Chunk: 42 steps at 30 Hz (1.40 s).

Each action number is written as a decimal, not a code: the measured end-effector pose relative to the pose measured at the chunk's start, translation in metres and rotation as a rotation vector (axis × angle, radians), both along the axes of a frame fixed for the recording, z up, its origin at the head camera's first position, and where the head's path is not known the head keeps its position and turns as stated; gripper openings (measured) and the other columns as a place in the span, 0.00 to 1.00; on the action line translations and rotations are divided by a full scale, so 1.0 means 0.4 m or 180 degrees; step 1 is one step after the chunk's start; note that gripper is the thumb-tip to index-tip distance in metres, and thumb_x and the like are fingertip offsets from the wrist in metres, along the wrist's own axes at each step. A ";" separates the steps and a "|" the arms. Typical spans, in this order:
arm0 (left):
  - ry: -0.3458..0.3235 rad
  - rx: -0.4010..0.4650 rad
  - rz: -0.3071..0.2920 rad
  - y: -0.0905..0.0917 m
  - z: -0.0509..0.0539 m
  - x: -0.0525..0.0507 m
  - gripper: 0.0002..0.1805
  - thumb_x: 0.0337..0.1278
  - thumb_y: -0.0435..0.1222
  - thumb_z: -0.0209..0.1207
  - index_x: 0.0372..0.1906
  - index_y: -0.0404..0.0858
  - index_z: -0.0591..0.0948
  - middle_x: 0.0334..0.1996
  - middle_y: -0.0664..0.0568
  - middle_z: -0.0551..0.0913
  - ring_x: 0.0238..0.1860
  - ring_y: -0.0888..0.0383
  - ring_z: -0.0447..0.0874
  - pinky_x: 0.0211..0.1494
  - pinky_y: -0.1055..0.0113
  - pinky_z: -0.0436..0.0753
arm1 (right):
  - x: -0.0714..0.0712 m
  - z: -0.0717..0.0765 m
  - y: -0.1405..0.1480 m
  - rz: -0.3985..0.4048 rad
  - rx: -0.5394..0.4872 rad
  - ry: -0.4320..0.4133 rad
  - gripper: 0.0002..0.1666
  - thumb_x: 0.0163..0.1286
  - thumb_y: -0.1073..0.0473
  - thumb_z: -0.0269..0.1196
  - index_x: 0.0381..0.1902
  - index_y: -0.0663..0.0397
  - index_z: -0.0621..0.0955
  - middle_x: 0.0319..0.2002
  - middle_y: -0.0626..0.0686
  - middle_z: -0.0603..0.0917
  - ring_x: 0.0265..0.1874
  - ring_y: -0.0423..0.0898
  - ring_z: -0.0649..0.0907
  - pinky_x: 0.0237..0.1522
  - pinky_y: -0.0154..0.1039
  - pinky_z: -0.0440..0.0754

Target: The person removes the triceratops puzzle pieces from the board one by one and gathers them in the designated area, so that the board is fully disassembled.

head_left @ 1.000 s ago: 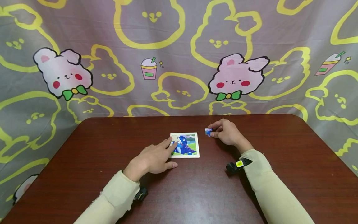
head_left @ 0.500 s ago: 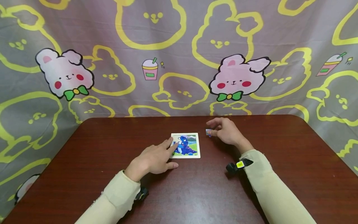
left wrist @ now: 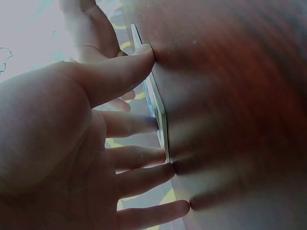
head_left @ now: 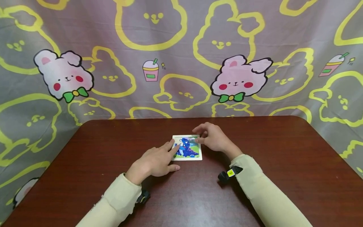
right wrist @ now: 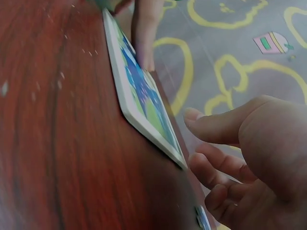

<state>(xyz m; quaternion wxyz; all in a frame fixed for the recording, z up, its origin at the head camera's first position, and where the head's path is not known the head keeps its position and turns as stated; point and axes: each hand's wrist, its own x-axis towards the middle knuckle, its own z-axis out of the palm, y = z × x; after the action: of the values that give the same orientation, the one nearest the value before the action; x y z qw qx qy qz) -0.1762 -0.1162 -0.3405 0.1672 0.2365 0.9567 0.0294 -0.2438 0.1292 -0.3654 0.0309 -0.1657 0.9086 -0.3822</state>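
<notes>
A small square jigsaw puzzle (head_left: 187,154) in a pale frame lies flat on the table, showing a blue dinosaur on green. My left hand (head_left: 154,160) rests at its left side with straight, spread fingers; one fingertip touches the picture. In the left wrist view the puzzle (left wrist: 160,110) appears nearly edge-on behind those fingers. Over the puzzle's upper right corner hovers my right hand (head_left: 215,138), thumb and fingertips apart. The right wrist view shows nothing between them. A loose puzzle piece (right wrist: 203,218) lies on the table below this hand, mostly cut off by the frame; the head view hides it.
The dark reddish-brown wooden table (head_left: 187,198) has rounded far corners. Behind it hangs a grey curtain (head_left: 181,63) with yellow outlines and cartoon rabbits. Both wrists carry small black cameras (head_left: 224,176).
My right hand has let go of the loose puzzle piece and moved left, from beside the puzzle to over its upper right corner. The left hand stays in place.
</notes>
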 end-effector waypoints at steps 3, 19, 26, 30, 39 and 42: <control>-0.0003 0.0002 0.0016 -0.002 -0.002 0.000 0.44 0.74 0.57 0.61 0.85 0.45 0.60 0.87 0.43 0.52 0.85 0.44 0.60 0.81 0.40 0.68 | 0.004 -0.002 -0.022 0.0063 0.0025 0.0019 0.19 0.69 0.59 0.75 0.56 0.51 0.88 0.51 0.54 0.85 0.44 0.50 0.82 0.47 0.43 0.83; 0.0020 0.0006 -0.0025 -0.002 -0.005 0.000 0.44 0.74 0.57 0.60 0.85 0.45 0.60 0.87 0.43 0.52 0.85 0.43 0.60 0.81 0.40 0.69 | -0.010 -0.023 -0.076 0.0175 0.0252 0.0103 0.12 0.68 0.60 0.75 0.49 0.51 0.91 0.48 0.55 0.84 0.44 0.49 0.84 0.49 0.45 0.85; 0.0027 0.0009 -0.0024 -0.001 -0.002 0.001 0.43 0.75 0.56 0.60 0.85 0.45 0.60 0.87 0.42 0.52 0.85 0.43 0.59 0.81 0.40 0.68 | -0.010 -0.018 -0.080 0.0130 0.0327 0.0070 0.11 0.68 0.58 0.75 0.49 0.50 0.92 0.48 0.53 0.83 0.44 0.49 0.83 0.48 0.44 0.85; 0.0034 0.0010 -0.0041 -0.001 -0.002 0.001 0.43 0.75 0.56 0.60 0.85 0.45 0.60 0.87 0.42 0.51 0.85 0.43 0.59 0.81 0.40 0.68 | -0.011 -0.012 -0.088 0.0147 0.0392 0.0110 0.11 0.67 0.57 0.76 0.47 0.51 0.92 0.48 0.54 0.83 0.46 0.50 0.84 0.51 0.47 0.85; 0.0046 0.0007 -0.0049 -0.001 -0.003 0.001 0.43 0.76 0.56 0.59 0.85 0.44 0.60 0.87 0.42 0.51 0.85 0.43 0.59 0.81 0.41 0.69 | -0.008 -0.003 -0.100 0.0078 0.0429 0.0040 0.10 0.68 0.59 0.75 0.46 0.52 0.92 0.49 0.55 0.83 0.51 0.52 0.84 0.57 0.51 0.84; 0.0039 0.0017 -0.0054 -0.001 -0.004 0.001 0.43 0.75 0.56 0.59 0.85 0.44 0.60 0.87 0.42 0.51 0.85 0.43 0.58 0.81 0.41 0.68 | -0.008 -0.003 -0.102 0.0044 0.0440 0.0036 0.09 0.69 0.61 0.74 0.46 0.53 0.93 0.49 0.55 0.83 0.51 0.53 0.84 0.58 0.51 0.84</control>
<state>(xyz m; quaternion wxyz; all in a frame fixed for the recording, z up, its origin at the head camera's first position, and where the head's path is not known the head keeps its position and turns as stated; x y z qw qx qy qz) -0.1760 -0.1166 -0.3422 0.1609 0.2453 0.9556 0.0291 -0.2471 0.0883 -0.3667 0.0398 -0.1716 0.9318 -0.3174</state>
